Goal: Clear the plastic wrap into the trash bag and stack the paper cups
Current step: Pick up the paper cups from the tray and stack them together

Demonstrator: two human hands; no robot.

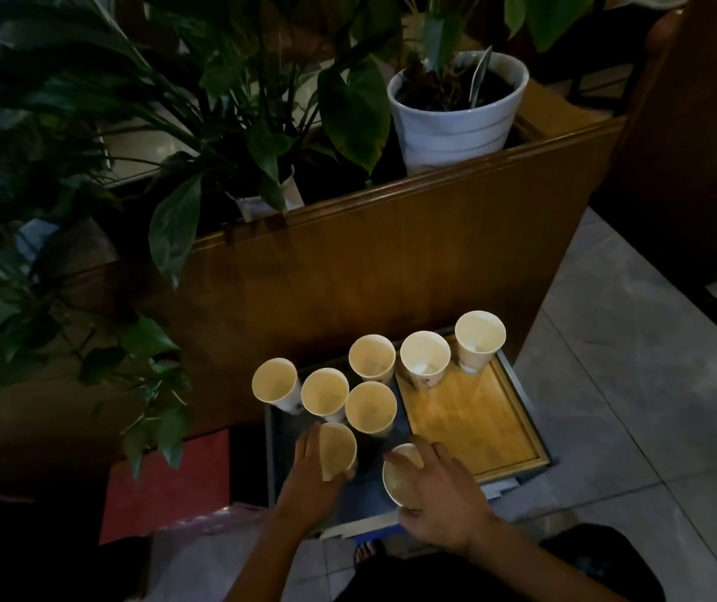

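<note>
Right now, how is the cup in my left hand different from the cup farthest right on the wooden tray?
The cup in the left hand, the held cup, is gripped and tilted over the dark tray; the far-right cup stands upright and untouched on the wooden tray. The held cup is nearest the person; the far-right cup sits at the back corner. Both are open, seemingly empty paper cups.

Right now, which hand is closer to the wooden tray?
Right. The right hand, gripping a cup, sits just beside the wooden tray; the left hand holds another cup farther left.

A single head-worn camera looks steeply down and forward, close over the hands [391, 484] and paper cups [370, 406].
</note>
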